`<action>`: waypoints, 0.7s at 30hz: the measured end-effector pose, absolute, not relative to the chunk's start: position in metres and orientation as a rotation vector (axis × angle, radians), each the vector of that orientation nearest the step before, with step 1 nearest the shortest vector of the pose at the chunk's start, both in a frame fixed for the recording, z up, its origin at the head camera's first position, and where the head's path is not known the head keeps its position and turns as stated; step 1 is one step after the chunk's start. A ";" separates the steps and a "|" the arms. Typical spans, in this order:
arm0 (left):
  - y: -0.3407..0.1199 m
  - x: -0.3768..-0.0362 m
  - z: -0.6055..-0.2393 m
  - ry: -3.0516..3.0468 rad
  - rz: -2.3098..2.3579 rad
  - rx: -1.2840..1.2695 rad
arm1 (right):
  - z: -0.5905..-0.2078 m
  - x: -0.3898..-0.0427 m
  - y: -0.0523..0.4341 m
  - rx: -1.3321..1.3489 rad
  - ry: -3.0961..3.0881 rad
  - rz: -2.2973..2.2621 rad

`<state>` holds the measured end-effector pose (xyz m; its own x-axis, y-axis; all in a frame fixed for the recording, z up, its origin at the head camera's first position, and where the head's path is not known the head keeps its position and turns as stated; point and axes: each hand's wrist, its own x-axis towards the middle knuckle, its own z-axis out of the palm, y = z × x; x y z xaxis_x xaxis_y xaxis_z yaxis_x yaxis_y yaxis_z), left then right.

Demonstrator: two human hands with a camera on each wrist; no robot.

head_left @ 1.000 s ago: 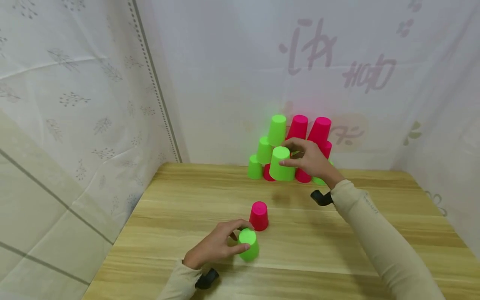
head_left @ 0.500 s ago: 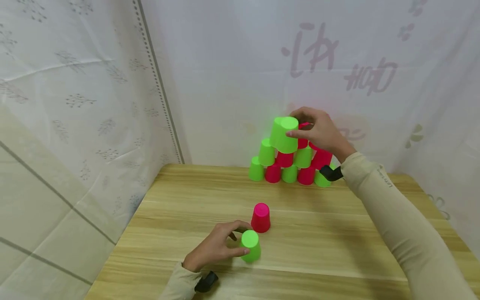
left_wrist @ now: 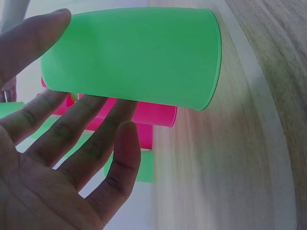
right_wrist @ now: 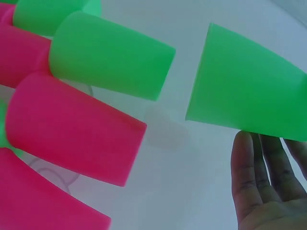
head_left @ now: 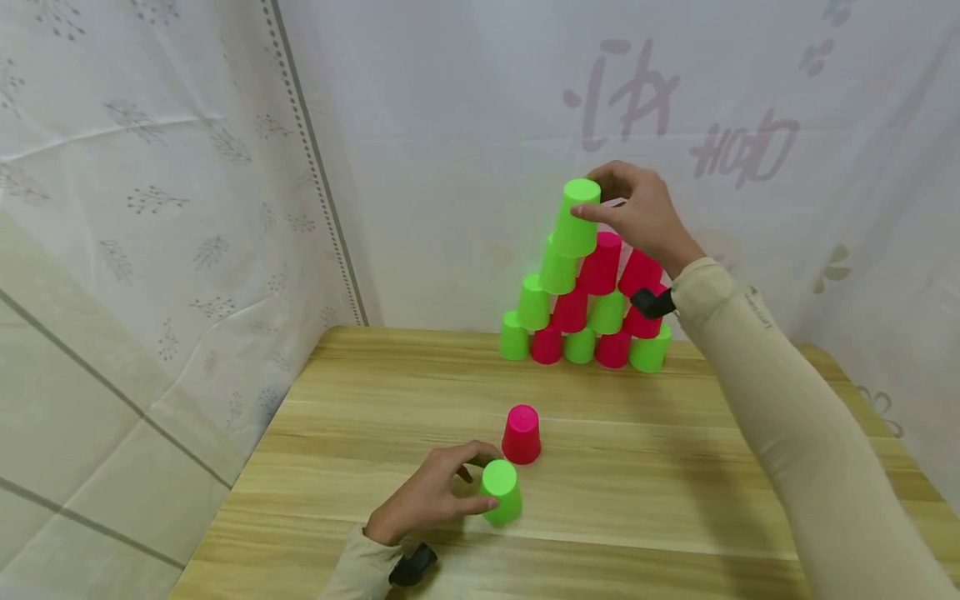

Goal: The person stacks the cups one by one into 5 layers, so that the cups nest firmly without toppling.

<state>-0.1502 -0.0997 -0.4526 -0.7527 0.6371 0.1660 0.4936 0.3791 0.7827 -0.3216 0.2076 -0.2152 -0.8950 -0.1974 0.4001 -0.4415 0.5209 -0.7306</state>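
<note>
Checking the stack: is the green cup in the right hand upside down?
Yes: the green cup in the right hand has its closed base up.

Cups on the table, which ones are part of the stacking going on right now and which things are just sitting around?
In use:
- green cup held by right hand above the cup pyramid
- green cup near the front gripped by left hand

Lying about:
- loose pink cup on the wooden table
- patterned curtain

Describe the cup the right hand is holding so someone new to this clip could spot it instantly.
Start at the pyramid of cups against the back wall of the wooden table. At its peak the right hand grips an upside-down green cup. It sits highest of all, above the green and pink cups of the row below.
</note>
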 end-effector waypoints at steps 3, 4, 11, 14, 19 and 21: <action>-0.099 -0.150 -0.453 2.463 1.313 1.022 | -0.216 -0.333 0.210 0.486 -2.493 1.300; -0.099 -0.150 -0.453 2.461 1.313 1.021 | -0.217 -0.336 0.212 0.469 -2.494 1.293; -0.099 -0.151 -0.456 2.466 1.307 1.042 | -0.219 -0.347 0.217 0.357 -2.499 1.326; -0.099 -0.151 -0.457 2.477 1.307 1.071 | -0.220 -0.349 0.213 0.318 -2.505 1.309; -0.100 -0.151 -0.455 2.463 1.313 1.072 | -0.223 -0.353 0.209 0.245 -2.514 1.270; -0.101 -0.151 -0.455 2.460 1.309 1.070 | -0.224 -0.355 0.209 0.227 -2.516 1.271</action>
